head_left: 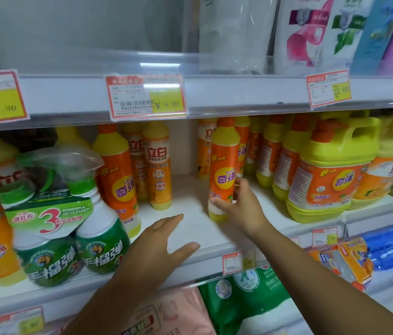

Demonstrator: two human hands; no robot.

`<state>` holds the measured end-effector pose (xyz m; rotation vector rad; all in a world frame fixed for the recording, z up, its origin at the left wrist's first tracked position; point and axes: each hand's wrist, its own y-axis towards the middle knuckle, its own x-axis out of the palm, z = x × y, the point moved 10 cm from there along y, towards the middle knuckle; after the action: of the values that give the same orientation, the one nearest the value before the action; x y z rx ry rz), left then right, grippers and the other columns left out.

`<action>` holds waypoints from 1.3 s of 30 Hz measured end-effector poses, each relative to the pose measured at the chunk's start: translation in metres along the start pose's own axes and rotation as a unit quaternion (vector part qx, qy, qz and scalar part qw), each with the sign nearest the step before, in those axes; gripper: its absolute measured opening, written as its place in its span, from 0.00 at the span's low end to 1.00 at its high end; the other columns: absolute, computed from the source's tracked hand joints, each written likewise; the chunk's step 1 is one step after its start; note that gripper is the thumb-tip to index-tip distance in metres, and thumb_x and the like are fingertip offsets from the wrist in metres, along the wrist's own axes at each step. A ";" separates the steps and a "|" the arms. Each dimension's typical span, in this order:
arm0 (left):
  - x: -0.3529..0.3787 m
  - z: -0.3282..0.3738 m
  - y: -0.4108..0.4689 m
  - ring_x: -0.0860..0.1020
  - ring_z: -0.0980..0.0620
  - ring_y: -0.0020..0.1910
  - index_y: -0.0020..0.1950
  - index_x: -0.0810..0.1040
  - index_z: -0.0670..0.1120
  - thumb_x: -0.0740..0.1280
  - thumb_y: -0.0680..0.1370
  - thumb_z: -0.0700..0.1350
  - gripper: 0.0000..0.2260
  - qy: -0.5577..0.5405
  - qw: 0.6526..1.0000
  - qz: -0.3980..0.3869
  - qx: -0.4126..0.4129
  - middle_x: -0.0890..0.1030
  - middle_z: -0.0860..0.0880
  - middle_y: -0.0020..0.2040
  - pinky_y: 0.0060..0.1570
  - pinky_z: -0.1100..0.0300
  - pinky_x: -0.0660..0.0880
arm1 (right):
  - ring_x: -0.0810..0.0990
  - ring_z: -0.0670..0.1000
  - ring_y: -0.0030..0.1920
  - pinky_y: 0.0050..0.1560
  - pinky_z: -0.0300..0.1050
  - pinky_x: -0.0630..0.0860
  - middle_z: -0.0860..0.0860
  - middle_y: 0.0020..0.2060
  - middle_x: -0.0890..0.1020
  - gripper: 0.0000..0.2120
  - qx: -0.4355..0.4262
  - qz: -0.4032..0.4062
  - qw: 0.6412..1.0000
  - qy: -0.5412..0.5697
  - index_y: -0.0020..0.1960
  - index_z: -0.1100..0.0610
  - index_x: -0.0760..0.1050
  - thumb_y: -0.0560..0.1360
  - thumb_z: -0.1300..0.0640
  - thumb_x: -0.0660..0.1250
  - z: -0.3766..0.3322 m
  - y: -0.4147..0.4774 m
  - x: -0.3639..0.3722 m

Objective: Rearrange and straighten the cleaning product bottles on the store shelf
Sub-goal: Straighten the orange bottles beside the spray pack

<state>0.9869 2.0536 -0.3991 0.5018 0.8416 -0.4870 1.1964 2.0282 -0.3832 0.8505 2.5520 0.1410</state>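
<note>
An orange and yellow dish-soap bottle stands upright on the white shelf, near the middle. My right hand wraps around its lower part, thumb in front and fingers behind. My left hand hovers flat and open over the bare shelf front, holding nothing. A matching bottle stands left of the gap, with two slimmer orange bottles behind it. More orange and yellow bottles crowd the back right.
Two green spray bottles bundled in plastic stand at the front left. A big yellow jug with a handle sits right, another beside it. Price tags hang from the upper shelf edge. Bagged goods fill the shelf below.
</note>
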 end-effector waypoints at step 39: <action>-0.031 -0.005 -0.047 0.66 0.68 0.58 0.66 0.71 0.58 0.66 0.75 0.55 0.20 0.048 0.997 0.004 0.054 0.72 0.62 0.64 0.58 0.74 0.59 | 0.77 0.54 0.45 0.46 0.46 0.72 0.55 0.46 0.78 0.14 -0.106 0.045 0.988 -0.106 0.56 0.58 0.72 0.74 0.54 0.69 -0.056 -0.036 0.003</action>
<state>0.9391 2.0258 -0.3879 0.6323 0.9073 -0.5061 1.1497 2.0041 -0.3423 0.8486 2.2554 0.3255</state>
